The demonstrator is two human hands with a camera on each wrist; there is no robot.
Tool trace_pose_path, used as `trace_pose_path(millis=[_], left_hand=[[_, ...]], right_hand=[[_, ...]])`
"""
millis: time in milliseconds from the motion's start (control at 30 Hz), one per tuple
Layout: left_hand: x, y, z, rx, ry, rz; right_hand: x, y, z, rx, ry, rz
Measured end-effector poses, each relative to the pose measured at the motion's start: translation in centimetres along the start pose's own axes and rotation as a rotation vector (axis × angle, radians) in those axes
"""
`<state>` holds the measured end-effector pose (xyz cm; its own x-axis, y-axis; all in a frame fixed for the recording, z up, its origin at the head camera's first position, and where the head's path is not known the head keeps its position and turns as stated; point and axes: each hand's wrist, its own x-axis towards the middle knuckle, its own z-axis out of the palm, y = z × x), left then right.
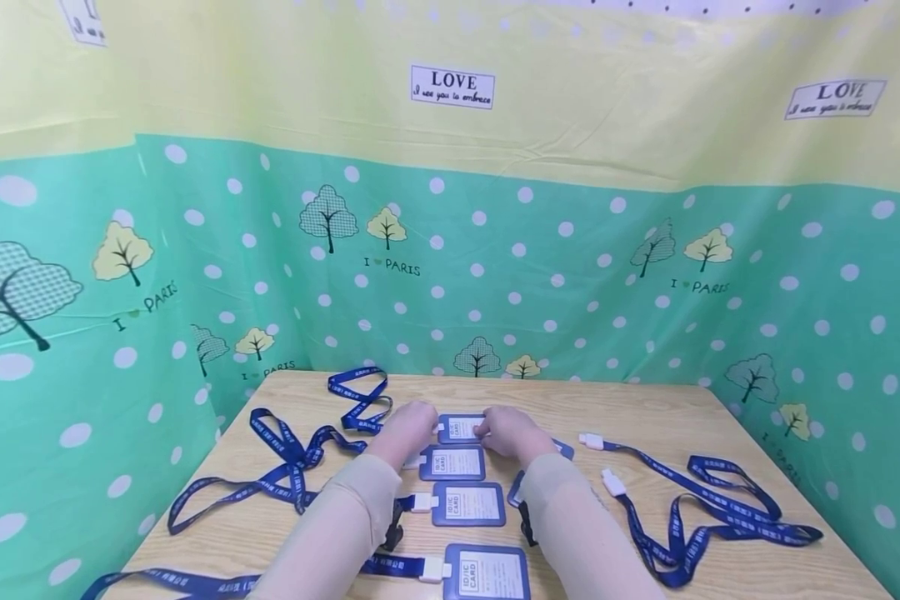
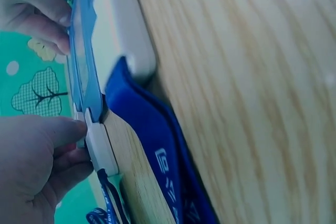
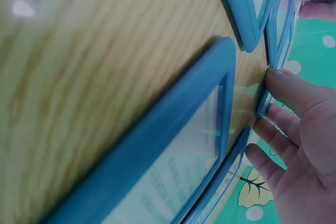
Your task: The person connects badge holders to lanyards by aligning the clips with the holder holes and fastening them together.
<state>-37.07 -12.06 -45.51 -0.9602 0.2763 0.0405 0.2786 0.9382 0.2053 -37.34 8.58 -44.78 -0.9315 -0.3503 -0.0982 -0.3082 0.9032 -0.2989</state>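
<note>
Pinching farthest card holder (image 1: 461, 428) by right end with right hand (image 1: 513, 432), apparently by white clip (image 1: 440, 428) with left hand (image 1: 411, 427); lying toward wooden table's (image 1: 607, 402) back; should feel light, stiff, slick; best held by opposite edges.

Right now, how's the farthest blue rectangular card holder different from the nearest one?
The farthest holder is between the left hand and right hand; the nearest holder touches neither. In the head view, the farthest looks smaller, the nearest bigger. Both are blue with white inserts.

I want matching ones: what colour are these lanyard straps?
The straps are blue with white lettering, clearest in the head view.
</note>
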Motion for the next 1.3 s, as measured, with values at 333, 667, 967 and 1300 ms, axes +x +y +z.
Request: trace_pose_path(millis=[333,667,967,1300], left_hand=[[-0.27,-0.11,-0.23,-0.054,0.012,-0.025],[-0.34,-0.40,-0.03,-0.048,0.044,-0.019],[-0.07,-0.73,0.09,-0.080,0.016,-0.030],[0.11,-0.89,0.04,-0.076,0.004,-0.030]], right_hand=[[-0.01,0.08,0.09,-0.002,0.001,-0.014],[-0.12,-0.03,0.16,-0.025,0.006,-0.026],[-0.07,-0.01,0.10,0.017,0.013,-0.006],[0.43,0.17,-0.09,0.036,0.005,-0.047]])
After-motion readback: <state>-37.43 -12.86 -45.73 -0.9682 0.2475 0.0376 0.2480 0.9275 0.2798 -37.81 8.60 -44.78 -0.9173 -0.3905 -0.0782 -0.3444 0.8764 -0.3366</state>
